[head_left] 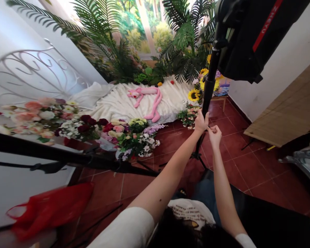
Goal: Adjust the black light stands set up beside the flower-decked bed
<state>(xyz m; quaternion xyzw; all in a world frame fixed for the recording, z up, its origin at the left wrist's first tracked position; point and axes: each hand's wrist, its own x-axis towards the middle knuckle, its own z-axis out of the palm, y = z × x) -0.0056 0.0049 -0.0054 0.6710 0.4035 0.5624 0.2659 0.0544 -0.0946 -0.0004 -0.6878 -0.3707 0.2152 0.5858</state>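
A black fixture [244,38] runs out of frame at two o'clock and palm fronds [98,20] are cropped at eleven. The left grip [201,122] hides part of a black pole [208,91]; detail at the right grip's [215,134] fingertips is too small to identify. A red bag [50,206] blurs at eight o'clock.

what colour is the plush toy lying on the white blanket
The plush toy is pink, seen best in the head view.
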